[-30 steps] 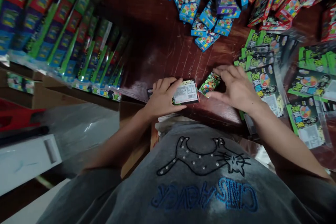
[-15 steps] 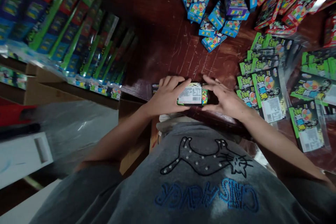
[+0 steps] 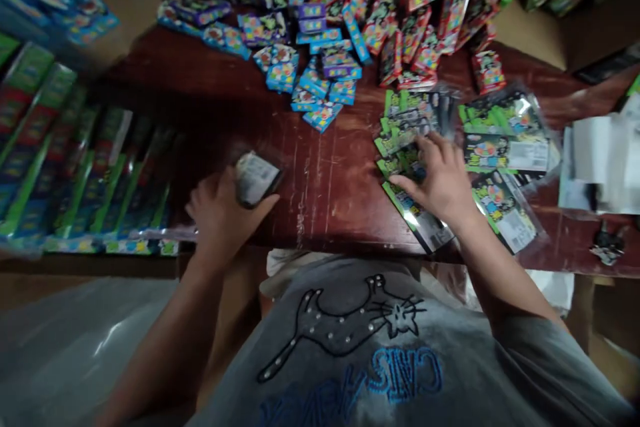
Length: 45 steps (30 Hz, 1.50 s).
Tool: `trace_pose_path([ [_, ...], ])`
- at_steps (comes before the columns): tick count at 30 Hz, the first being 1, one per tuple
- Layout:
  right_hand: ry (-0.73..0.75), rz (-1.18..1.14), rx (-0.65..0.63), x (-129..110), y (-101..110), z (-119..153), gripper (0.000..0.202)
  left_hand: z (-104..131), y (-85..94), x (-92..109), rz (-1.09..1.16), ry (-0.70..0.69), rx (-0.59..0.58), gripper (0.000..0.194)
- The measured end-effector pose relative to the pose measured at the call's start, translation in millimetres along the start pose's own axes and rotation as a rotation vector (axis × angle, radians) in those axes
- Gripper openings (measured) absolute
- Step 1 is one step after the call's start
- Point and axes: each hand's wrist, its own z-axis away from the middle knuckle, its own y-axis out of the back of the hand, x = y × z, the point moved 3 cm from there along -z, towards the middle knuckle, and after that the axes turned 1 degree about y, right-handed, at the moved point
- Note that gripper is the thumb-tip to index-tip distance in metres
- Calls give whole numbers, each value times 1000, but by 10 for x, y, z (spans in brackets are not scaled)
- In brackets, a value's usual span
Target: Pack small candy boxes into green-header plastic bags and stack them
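Note:
My left hand [image 3: 220, 213] is around a small dark packet with a white label [image 3: 256, 177], thumb below it and fingers at its left side, somewhat blurred. My right hand [image 3: 445, 180] reaches over a pile of black and green flat packages [image 3: 405, 113], with thumb and fingers apart. Its fingertips touch or hover just over the pile; which one is unclear. One black and green package [image 3: 420, 217] lies slantwise under that hand.
Small blue boxes [image 3: 323, 116] and red packets [image 3: 425, 57] are heaped at the back of the dark red table [image 3: 330, 213]. Rows of packed colourful boxes [image 3: 75, 167] stand at the left. More black packages [image 3: 507, 210] and white papers [image 3: 600, 160] lie at the right.
The view has turned toward the right. My left hand has carried the labelled packet leftward, away from my right hand. My right hand has let go of it and moved onto the black and green packages.

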Motion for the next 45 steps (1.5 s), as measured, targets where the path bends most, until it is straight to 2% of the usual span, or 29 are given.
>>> trace_pose_path([
  [2,-148,114,11,392,107,98,104,-58,61,80,20,-18,69,98],
  [3,-185,132,10,538,125,145,103,-68,85,206,39,-73,103,94],
  [6,-199,2,69,737,134,211,76,-42,76,849,184,-280,135,69],
  [9,-239,-172,239,686,226,199,40,-15,-96,1626,458,-402,-4,49],
  [11,-303,-350,348,586,310,192,33,-23,-237,2065,694,-434,-73,57],
  [13,-349,-618,403,456,353,192,33,-46,-361,2381,946,-418,-132,79],
  [14,-349,-738,409,384,358,190,32,-58,-411,2490,1049,-394,-176,84],
  [16,-294,-818,429,245,370,180,30,-73,-462,2616,1149,-339,-277,69],
  [19,-85,-520,483,86,446,142,46,-72,-407,2591,1052,-328,-385,33],
  [21,135,-318,399,-10,486,87,52,-57,-330,2479,899,-372,-449,25],
  [23,319,-255,256,-90,506,25,41,-39,-267,2338,738,-407,-498,23],
  [25,384,-286,153,-153,532,-44,31,-24,-229,2204,637,-416,-527,25],
  [27,374,-339,59,-214,562,-122,25,-16,-211,2098,602,-413,-553,27],
  [30,410,-370,-187,-323,613,-224,28,-24,-175,1981,601,-382,-606,29],
  [33,560,-465,-431,-415,725,-276,25,-12,-115,1909,686,-348,-776,36],
  [35,645,-555,-500,-445,811,-297,21,-6,-84,1861,740,-307,-854,46],
  [36,654,-578,-490,-450,835,-312,22,-16,-79,1829,755,-274,-849,43],
  [38,543,-586,-366,-436,807,-370,29,-79,-88,1748,780,-180,-726,40],
  [41,128,-530,-156,-398,509,-479,56,-223,-127,1632,848,-37,-421,55],
  [43,-96,-443,-195,-440,159,-521,72,-296,-180,1605,844,42,-299,63],
  [45,-155,-364,-253,-540,-173,-545,73,-345,-245,1635,790,87,-239,65],
])
